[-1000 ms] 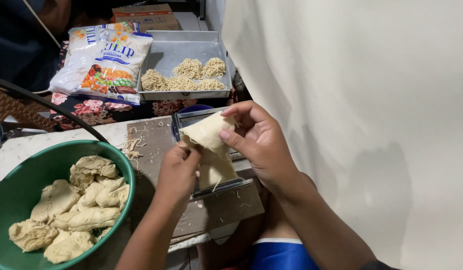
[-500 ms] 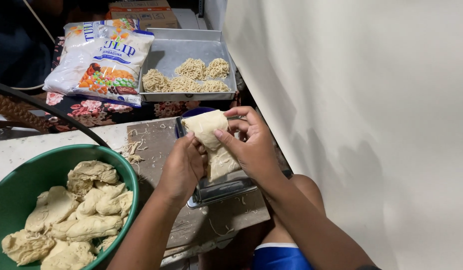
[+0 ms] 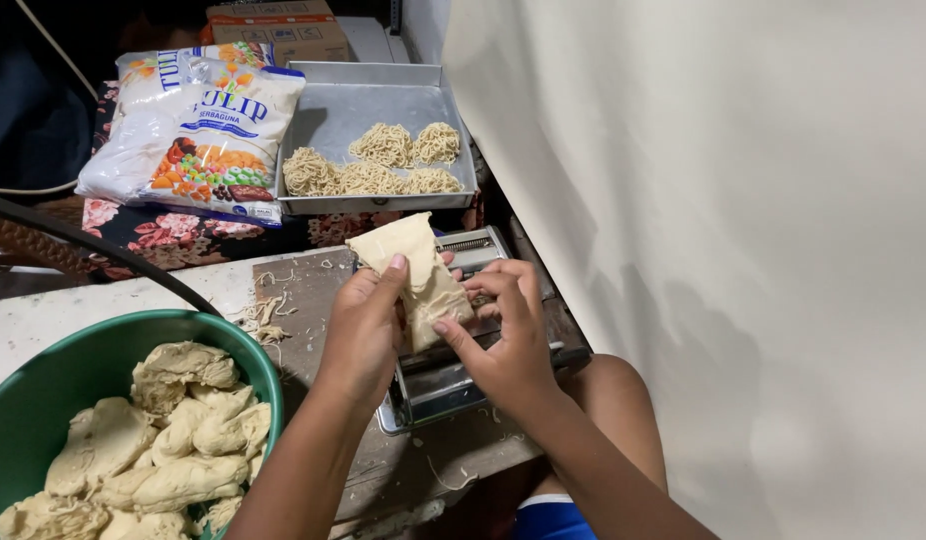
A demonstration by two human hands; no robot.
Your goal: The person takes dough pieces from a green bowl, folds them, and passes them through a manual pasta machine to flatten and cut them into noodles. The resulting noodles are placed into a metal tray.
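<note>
A flat, pale sheet of dough stands folded over the metal pasta machine. My left hand holds its left edge, thumb up against the sheet. On the right, my right hand pinches the lower part of the same sheet with its fingertips. The machine sits on a wooden board littered with dough scraps.
A green bowl with several dough lumps is at the lower left. Behind the board lie a metal tray with noodle nests and two flour bags. A pale wall closes the right side. A black cable arcs over the table.
The view has shifted, so the hands sit lower in frame. Both hands still hold the dough sheet; my right hand has dropped from its upper edge to its lower part.
</note>
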